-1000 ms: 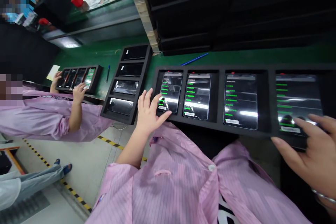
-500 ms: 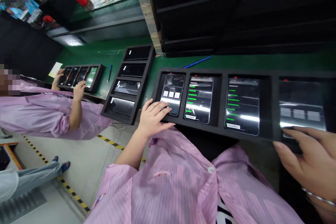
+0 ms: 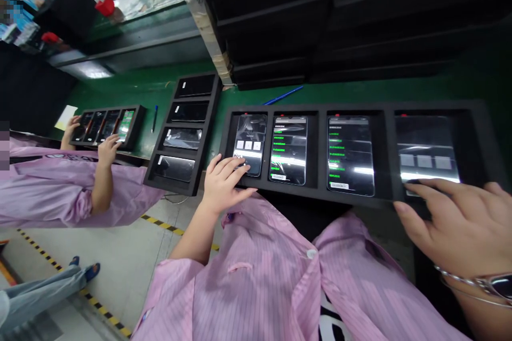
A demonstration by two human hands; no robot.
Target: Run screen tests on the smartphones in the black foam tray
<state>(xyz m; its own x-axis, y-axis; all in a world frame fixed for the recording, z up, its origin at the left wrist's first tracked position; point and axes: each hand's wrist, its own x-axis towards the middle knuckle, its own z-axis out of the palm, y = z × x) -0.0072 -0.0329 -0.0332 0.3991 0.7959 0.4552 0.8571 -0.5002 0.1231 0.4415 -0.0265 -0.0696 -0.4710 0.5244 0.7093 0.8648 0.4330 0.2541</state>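
A black foam tray (image 3: 321, 159) lies before me with a smartphone in each compartment. My left hand (image 3: 224, 181) rests with fingers stretched over the lower end of the leftmost smartphone (image 3: 250, 138), which shows three white squares. My right hand (image 3: 460, 221) has its fingers apart over the lower edge of the rightmost smartphone (image 3: 426, 138), also with three squares lit. Between them, the second smartphone (image 3: 288, 144) and the third smartphone (image 3: 351, 154) show green text lines on dark screens. Both of these carry a small white label near the bottom.
Another black tray (image 3: 202, 141) of dark smartphones stands left of mine. A blue pen (image 3: 284, 95) lies behind my tray. Stacked black trays (image 3: 276, 26) rise at the back. At left, a co-worker's hand (image 3: 108, 150) rests at a smaller tray (image 3: 138, 123), near a dark pen (image 3: 154, 118).
The view has shifted so that my tray and hands appear further left. More of my right hand and a watch at its wrist now show. Both hands stay at the same smartphones.
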